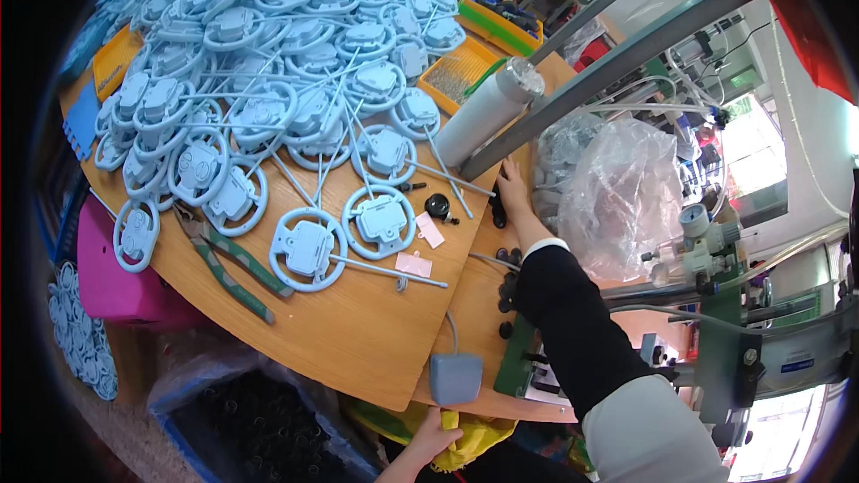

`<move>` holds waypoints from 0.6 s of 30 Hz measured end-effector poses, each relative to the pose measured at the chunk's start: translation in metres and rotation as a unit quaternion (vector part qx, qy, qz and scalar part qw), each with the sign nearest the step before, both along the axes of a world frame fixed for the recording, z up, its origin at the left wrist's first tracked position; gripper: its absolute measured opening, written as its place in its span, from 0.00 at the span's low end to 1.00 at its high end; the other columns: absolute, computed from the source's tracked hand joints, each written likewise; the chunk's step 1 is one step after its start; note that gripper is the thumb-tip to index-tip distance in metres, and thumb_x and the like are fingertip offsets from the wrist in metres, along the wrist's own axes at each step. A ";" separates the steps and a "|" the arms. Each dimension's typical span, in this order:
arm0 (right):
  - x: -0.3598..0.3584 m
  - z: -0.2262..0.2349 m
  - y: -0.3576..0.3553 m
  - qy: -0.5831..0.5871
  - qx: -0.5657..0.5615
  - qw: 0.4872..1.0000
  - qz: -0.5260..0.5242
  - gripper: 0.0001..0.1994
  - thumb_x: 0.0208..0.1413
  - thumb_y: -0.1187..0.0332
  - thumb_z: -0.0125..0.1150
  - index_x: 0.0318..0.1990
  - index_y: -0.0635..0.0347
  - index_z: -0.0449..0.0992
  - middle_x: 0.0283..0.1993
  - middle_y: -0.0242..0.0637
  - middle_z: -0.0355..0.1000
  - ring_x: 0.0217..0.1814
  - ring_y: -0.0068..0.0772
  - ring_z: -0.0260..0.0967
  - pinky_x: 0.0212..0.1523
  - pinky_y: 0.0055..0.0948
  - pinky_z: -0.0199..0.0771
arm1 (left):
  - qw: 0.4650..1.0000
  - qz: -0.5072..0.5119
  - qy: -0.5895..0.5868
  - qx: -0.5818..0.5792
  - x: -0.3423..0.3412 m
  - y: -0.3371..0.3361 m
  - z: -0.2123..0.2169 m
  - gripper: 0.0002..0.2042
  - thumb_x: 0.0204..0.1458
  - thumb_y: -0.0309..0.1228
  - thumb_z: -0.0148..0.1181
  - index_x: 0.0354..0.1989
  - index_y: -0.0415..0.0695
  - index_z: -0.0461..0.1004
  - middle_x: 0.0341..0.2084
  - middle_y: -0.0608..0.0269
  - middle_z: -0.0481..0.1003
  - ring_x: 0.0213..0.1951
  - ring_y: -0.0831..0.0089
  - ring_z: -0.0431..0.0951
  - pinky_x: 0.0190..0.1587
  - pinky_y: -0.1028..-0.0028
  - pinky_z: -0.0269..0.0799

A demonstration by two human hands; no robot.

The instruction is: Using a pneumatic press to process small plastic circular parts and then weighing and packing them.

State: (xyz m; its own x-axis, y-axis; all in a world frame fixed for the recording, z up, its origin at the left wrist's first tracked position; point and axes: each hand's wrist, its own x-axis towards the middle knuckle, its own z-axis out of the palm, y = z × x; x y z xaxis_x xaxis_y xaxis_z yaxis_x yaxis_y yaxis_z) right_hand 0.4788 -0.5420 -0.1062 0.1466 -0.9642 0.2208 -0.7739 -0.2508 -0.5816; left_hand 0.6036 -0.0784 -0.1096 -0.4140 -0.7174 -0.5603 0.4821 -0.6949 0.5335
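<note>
My right hand (512,190) reaches forward onto the table beside the foot of a metal post, its visible fingers stretched out. A black part (498,211) lies right next to it, and more black round parts (508,288) lie along my sleeve. Low in the view, my left hand (433,436) is closed on yellow cloth or plastic (465,440) below the table edge. Light blue steering-wheel-shaped plastic parts with thin rods lie on the table; the nearest wheel part (309,250) is flat. Beside it are pink tags (414,264) and a black round piece (438,207).
A large heap of blue wheel parts (313,45) covers the far table. Green-handled pliers (234,268) lie at its front. A white bottle (488,112) stands beside the metal post (617,63). Clear plastic bags (617,197), a grey box (456,379) and a machine with a gauge (693,217) are to the right.
</note>
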 end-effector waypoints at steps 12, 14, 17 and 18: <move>0.027 0.003 0.091 -0.091 0.042 0.994 -0.050 0.16 0.48 0.73 0.50 0.47 0.61 0.68 0.57 0.37 0.59 0.63 0.40 0.49 0.61 0.30 0.45 | 0.999 0.010 -0.020 0.028 0.001 0.003 -0.003 0.35 0.34 0.21 0.56 0.55 0.36 0.48 0.43 0.53 0.62 0.43 0.66 0.65 0.43 0.73 0.64; 0.009 0.017 0.086 -0.262 0.148 0.949 -0.096 0.17 0.46 0.77 0.45 0.46 0.64 0.69 0.51 0.41 0.66 0.55 0.38 0.59 0.56 0.27 0.54 | 1.000 0.013 -0.023 0.002 0.000 -0.001 0.003 0.35 0.34 0.20 0.56 0.56 0.37 0.48 0.43 0.53 0.62 0.43 0.66 0.65 0.43 0.73 0.64; 0.005 0.030 0.098 -0.245 0.079 0.942 -0.215 0.21 0.40 0.81 0.39 0.44 0.63 0.71 0.48 0.44 0.67 0.51 0.37 0.62 0.52 0.26 0.58 | 0.999 0.014 -0.041 -0.007 0.007 0.002 0.002 0.36 0.34 0.20 0.55 0.56 0.39 0.48 0.42 0.53 0.63 0.43 0.66 0.66 0.43 0.72 0.64; 0.004 0.031 0.101 -0.247 0.079 0.942 -0.214 0.21 0.40 0.81 0.39 0.44 0.63 0.71 0.48 0.44 0.67 0.51 0.37 0.62 0.52 0.26 0.58 | 0.999 0.011 -0.044 -0.005 0.008 0.003 0.003 0.36 0.34 0.20 0.55 0.56 0.39 0.48 0.42 0.53 0.63 0.42 0.66 0.66 0.42 0.72 0.64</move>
